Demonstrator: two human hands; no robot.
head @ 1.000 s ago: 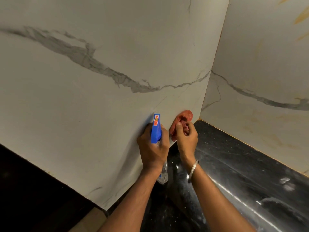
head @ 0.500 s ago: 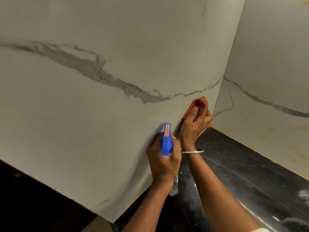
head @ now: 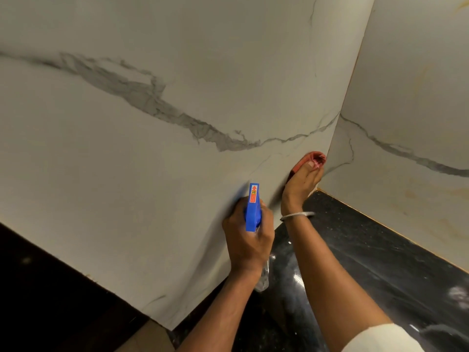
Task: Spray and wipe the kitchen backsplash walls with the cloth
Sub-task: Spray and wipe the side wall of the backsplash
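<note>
My left hand [head: 250,237] grips a spray bottle with a blue trigger head [head: 253,208]; its clear body pokes out below my wrist. The nozzle faces the white marble backsplash wall [head: 152,174] from close by. My right hand [head: 300,185] presses a reddish cloth [head: 311,158] flat against that wall, right beside the corner where the second backsplash wall [head: 406,110] meets it. Its fingers lie stretched over the cloth, which shows only past the fingertips.
A black glossy countertop [head: 368,255] runs under both walls, with light streaks and specks on it. The left wall panel ends at a lower edge above a dark area [head: 50,301]. A metal bangle [head: 297,215] sits on my right wrist.
My right hand has slid the cloth up and to the right along the wall, into the corner. The left hand keeps the spray bottle at the same spot by the wall.
</note>
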